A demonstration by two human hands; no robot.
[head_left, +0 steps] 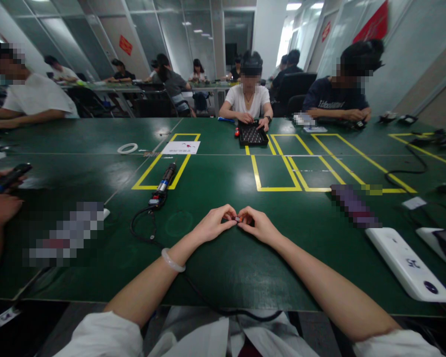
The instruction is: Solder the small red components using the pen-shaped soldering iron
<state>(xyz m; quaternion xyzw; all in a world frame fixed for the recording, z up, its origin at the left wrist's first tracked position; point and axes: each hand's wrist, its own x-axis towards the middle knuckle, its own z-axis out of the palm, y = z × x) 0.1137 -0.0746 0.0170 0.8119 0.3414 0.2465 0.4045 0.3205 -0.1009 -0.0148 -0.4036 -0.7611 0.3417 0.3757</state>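
Observation:
Above the green table (223, 277), my left hand (214, 225) and my right hand (260, 227) meet at their fingertips. Both are closed in a pinch around a tiny part with orange-red and dark bits (238, 219). Fingers cover most of it, so its kind cannot be made out. A pale bangle (173, 260) circles my left wrist. Left of my hands lies a black cylindrical tool with blue and silver bands (165, 181), its black cord looping toward the table's front edge.
A white power bank (409, 265) and a blurred-out phone (355, 206) lie at right. Yellow tape outlines (278, 189), a white card (181, 148) and a tape ring (128, 148) are ahead. Across, a person handles a black tray (252, 135). Another person's hand (2, 208) is at left.

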